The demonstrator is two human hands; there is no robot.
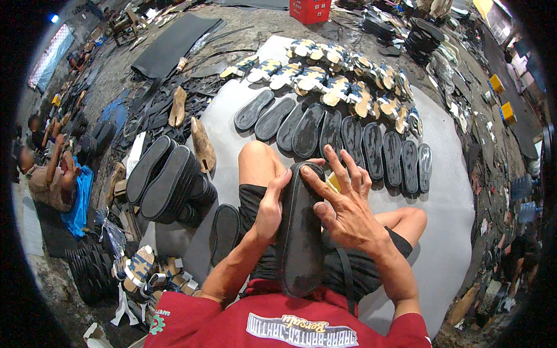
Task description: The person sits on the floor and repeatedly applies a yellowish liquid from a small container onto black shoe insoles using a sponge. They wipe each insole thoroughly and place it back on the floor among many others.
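Note:
A black sandal sole (300, 249) lies lengthwise over my lap, its far end raised between my hands. My left hand (270, 206) is closed on its left edge, thumb near the far end. On the right, my right hand (354, 214) has its fingers spread. Its index fingertip presses the far end of the sole, and the thumb rests by the right edge. Something pale yellow behind this hand is mostly hidden. Beyond my knees runs a curved row of black soles (307, 132), some with a wet-looking shine. Behind them stand several sandal uppers (336, 91) in tan, white and blue.
Stacked black soles (165, 185) stand left of my knee, near a wooden shoe last (203, 144). One sole (225, 235) lies by my thigh. More sandals (139, 268) sit lower left. Grey sheeting (447, 220) covers the floor around me. Another person (49, 182) sits far left; a red box (309, 11) is far ahead.

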